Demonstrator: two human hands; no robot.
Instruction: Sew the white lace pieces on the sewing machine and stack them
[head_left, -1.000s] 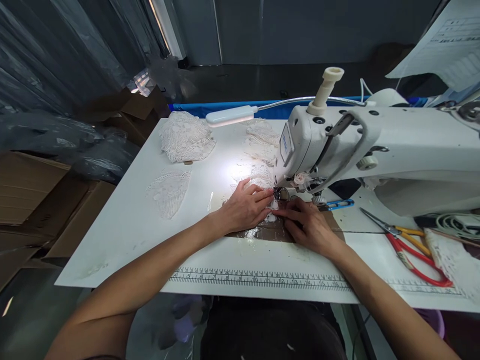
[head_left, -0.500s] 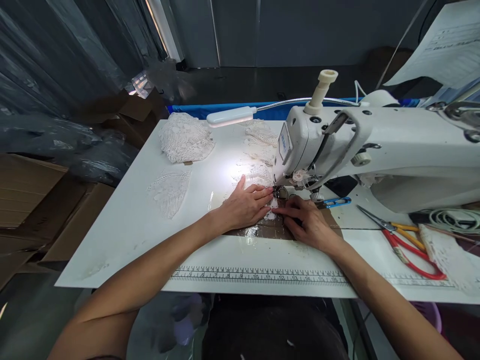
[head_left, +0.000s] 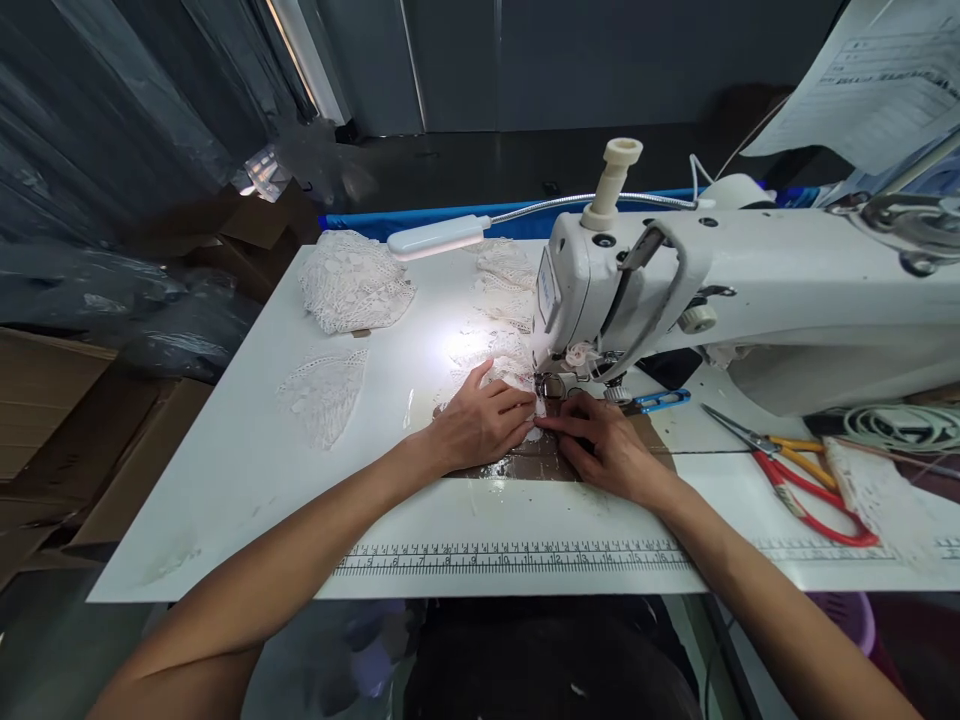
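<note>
My left hand lies flat on a strip of white lace just left of the sewing machine's needle area, its fingers stretched toward it and the thumb apart. My right hand rests on the other side. Its index fingertip touches the lace edge near my left fingertips, its thumb is apart from that finger, and the other fingers are bent. Both hands are over a brown, shiny taped patch on the white table. The presser foot and the lace under my fingers are partly hidden.
A lace pile and a single lace piece lie to the left. Blue thread snips sit beside the machine head. Red-and-orange-handled scissors lie right. A lamp shines above; a ruler strip runs along the front edge.
The view has shifted slightly, so the table and machine appear a little further left. Both hands keep nearly the same place and pose beside the needle area.
</note>
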